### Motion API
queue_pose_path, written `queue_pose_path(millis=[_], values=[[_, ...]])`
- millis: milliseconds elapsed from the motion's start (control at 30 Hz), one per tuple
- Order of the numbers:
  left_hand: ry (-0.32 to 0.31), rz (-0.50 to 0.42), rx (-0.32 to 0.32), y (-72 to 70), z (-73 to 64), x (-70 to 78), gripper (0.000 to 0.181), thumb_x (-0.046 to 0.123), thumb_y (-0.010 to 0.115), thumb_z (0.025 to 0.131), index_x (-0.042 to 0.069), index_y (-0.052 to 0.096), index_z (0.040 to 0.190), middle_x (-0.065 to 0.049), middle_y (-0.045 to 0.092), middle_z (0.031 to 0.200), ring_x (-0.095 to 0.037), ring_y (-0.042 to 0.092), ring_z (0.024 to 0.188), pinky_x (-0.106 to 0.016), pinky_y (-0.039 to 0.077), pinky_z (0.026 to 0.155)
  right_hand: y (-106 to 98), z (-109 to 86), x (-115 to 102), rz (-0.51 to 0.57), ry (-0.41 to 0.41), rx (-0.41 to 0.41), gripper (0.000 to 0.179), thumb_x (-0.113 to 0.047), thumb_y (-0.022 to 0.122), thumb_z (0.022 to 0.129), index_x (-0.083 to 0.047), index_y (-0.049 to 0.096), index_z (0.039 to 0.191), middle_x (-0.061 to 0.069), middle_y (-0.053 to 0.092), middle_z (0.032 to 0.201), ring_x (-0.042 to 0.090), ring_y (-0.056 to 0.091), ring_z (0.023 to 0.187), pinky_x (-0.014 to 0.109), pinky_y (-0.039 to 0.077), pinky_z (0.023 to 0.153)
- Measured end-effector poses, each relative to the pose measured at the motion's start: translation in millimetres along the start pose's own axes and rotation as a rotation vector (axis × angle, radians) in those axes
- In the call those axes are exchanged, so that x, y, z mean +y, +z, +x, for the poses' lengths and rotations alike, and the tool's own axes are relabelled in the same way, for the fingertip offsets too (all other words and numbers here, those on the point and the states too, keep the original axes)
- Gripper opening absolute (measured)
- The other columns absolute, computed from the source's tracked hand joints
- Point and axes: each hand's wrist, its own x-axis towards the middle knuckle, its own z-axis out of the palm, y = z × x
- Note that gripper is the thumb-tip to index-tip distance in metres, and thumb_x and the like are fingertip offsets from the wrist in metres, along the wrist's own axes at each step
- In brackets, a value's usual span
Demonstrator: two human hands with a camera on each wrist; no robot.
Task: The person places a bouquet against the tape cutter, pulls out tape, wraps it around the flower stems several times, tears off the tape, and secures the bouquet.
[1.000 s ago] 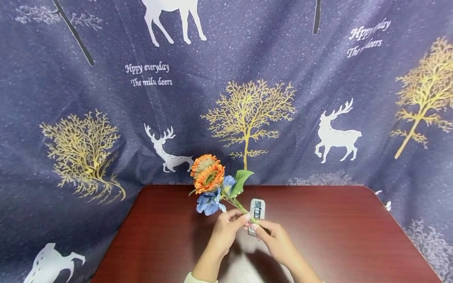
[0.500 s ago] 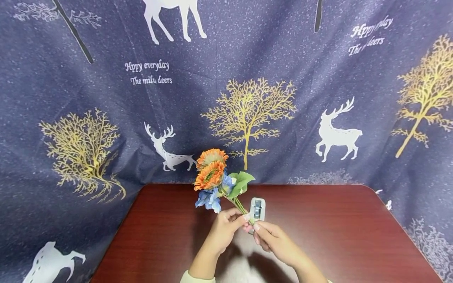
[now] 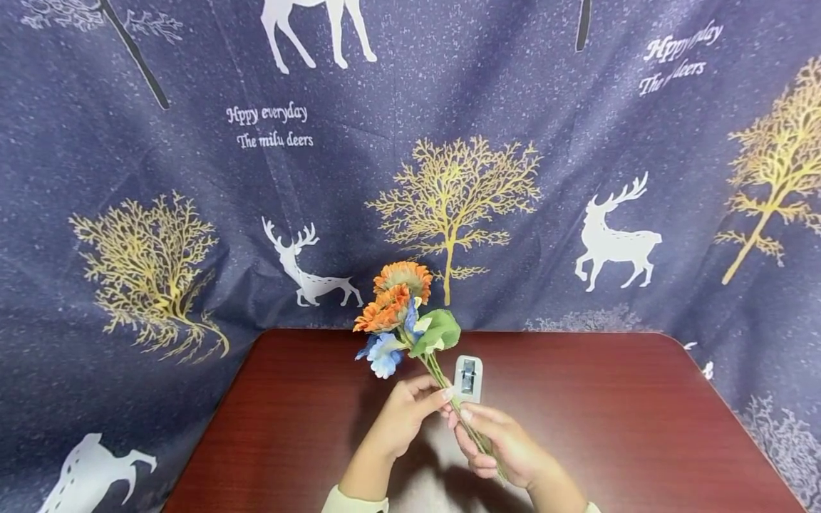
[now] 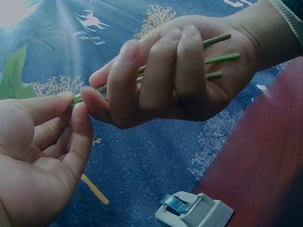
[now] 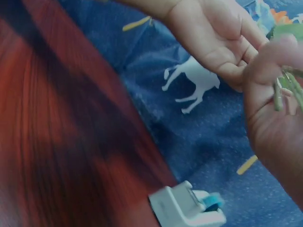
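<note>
A small bouquet of artificial flowers point(image 3: 385, 310), orange and blue with a green leaf point(image 3: 439, 332), is held tilted above the table. The left hand point(image 3: 410, 413) pinches its stems just below the blooms, between thumb and fingers. Lower down, the right hand point(image 3: 503, 442) grips the same stems. In the left wrist view the right hand's fingers point(image 4: 158, 71) curl round the green stems point(image 4: 222, 59), whose cut ends stick out past the palm. Behind the hands, a tape dispenser point(image 3: 468, 377) with a blue-tinted roll sits on the table.
The reddish-brown wooden table point(image 3: 609, 399) has rounded far corners. Right behind it hangs a dark blue cloth point(image 3: 346, 178) printed with white deer and golden trees. In the right wrist view the tape dispenser point(image 5: 187, 208) is close to the table edge.
The flower heads have turned and swung slightly to the right, more upright. The right hand has shifted from pinching the stem area to wrapping round the stems, whose lower ends now show.
</note>
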Motion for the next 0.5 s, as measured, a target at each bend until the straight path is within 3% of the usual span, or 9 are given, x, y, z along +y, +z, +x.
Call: queue_pose_path(millis=[100, 200, 333, 500], values=[[0.022, 0.007, -0.01, 0.2, -0.6, 0.4, 0.033, 0.003, 0.062, 0.096, -0.025, 0.056, 0.113, 0.012, 0.068, 0.08, -0.001, 0.064, 0.075, -0.018, 0.056, 0.074, -1.4, 0.6, 0.6, 0.099, 0.01, -0.042, 0.042, -0.02, 0.018, 0.112, -0.009, 0.056, 0.126, -0.01, 0.041, 0.07, 0.002, 0.025, 0.047, 0.024, 0.011, 0.035], [0.034, 0.002, -0.031, 0.9, -0.8, 0.4, 0.036, 0.004, 0.062, 0.096, -0.026, 0.054, 0.114, 0.012, 0.068, 0.08, -0.001, 0.065, 0.075, -0.018, 0.055, 0.074, -3.3, 0.9, 0.6, 0.152, 0.006, -0.1, 0.046, -0.018, 0.013, 0.112, -0.009, 0.055, 0.128, -0.01, 0.035, 0.068, 0.001, 0.025, 0.047, 0.023, 0.01, 0.033], [0.035, -0.027, -0.056, 1.2, -1.5, -0.6, 0.038, 0.004, 0.061, 0.097, -0.028, 0.051, 0.116, 0.011, 0.067, 0.08, -0.001, 0.065, 0.074, -0.018, 0.055, 0.075, -4.7, 0.8, 0.6, 0.193, 0.01, -0.139, 0.048, -0.015, 0.011, 0.111, -0.01, 0.053, 0.133, -0.013, 0.043, 0.071, 0.0, 0.028, 0.047, 0.022, 0.012, 0.034], [0.054, -0.012, -0.038, 2.7, -2.1, -0.6, 0.035, 0.004, 0.061, 0.097, -0.025, 0.054, 0.115, 0.01, 0.069, 0.08, -0.002, 0.067, 0.073, -0.02, 0.057, 0.075, -4.1, 0.3, 1.2, 0.159, -0.019, -0.104, 0.047, -0.011, 0.013, 0.11, -0.009, 0.052, 0.137, -0.015, 0.052, 0.075, 0.0, 0.027, 0.048, 0.024, 0.01, 0.035]])
